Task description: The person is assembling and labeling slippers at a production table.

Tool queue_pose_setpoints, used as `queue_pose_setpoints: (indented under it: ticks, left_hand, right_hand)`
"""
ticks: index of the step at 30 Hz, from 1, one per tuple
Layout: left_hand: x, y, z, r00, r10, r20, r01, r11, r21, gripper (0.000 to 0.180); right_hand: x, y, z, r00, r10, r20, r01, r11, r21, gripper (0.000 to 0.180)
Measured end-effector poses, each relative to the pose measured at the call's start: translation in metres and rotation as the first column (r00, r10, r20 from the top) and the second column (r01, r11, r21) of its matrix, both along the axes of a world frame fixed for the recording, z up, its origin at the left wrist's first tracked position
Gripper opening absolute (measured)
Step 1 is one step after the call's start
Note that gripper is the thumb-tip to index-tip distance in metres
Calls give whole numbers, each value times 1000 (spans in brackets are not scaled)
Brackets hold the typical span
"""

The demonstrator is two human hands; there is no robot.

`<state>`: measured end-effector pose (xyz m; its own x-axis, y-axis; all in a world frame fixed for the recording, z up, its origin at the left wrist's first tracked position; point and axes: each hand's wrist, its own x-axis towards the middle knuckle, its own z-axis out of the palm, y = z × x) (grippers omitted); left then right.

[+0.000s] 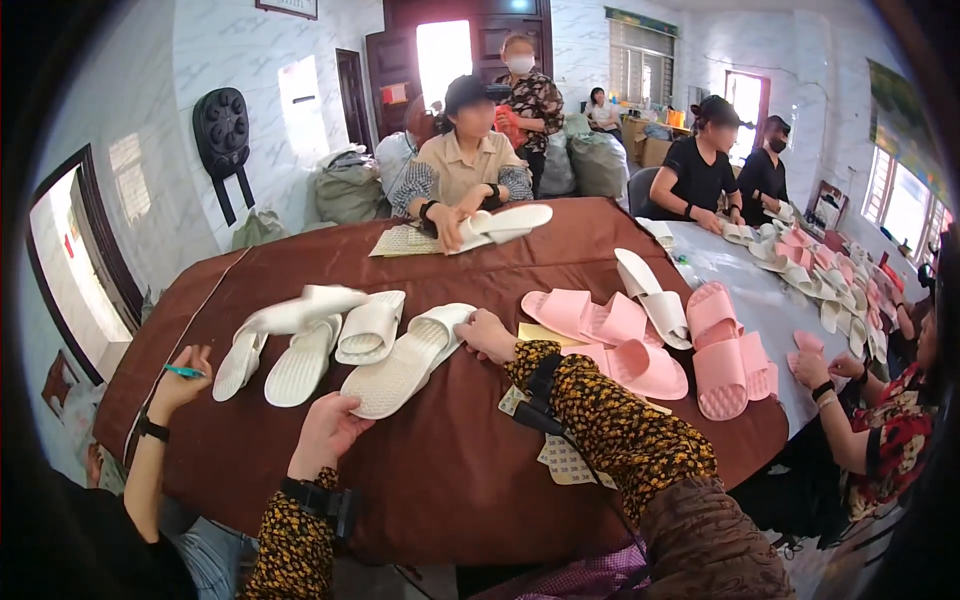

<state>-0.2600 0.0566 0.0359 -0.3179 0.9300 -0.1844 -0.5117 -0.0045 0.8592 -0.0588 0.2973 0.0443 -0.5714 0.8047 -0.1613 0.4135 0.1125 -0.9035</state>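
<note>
The left hand (pixel 330 428) grips the near end of a white slipper (pixel 398 372) between thumb and fingers, while the right hand (pixel 487 336) pinches its far end. The slipper lies slantwise over the brown surface (pixel 450 470), just beside another white slipper (pixel 370 328). Pink slippers (pixel 722 345) lie to the right, near the patterned right sleeve (pixel 620 420).

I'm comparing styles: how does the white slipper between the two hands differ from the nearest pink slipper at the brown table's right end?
Colour: the white slipper is off-white, the pink slipper pale pink. Contact: the left hand and right hand touch the white slipper; no hand touches the pink slipper. Pose: the white slipper slants across the view, the pink slipper runs more nearly up it. Both have broad straps and textured footbeds.
</note>
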Motion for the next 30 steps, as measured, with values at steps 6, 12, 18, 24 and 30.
queue_pose_setpoints:
  ticks: [6, 12, 18, 24, 30]
  left_hand:
    - [18, -8, 14, 999, 36, -37, -37, 999, -37, 24]
    - [31, -27, 19, 995, 55, -78, -56, 998, -10, 23]
    - [43, -48, 24, 992, 50, -115, -54, 998, -27, 23]
    - [39, -65, 28, 989, 81, -120, -82, 997, -3, 20]
    - [51, -85, 61, 965, 220, -142, -215, 975, 51, 23]
  right_hand:
    - [-11, 6, -12, 993, 20, -112, -32, 994, -107, 40]
    - [-14, -6, -3, 994, -1, -110, 10, 996, 84, 44]
    - [-13, -2, -10, 957, 101, -271, -111, 994, -22, 56]
    - [-5, 2, -1, 963, 238, -123, -214, 960, 179, 89]
    - [-2, -15, 21, 951, 300, 70, -299, 954, -23, 61]
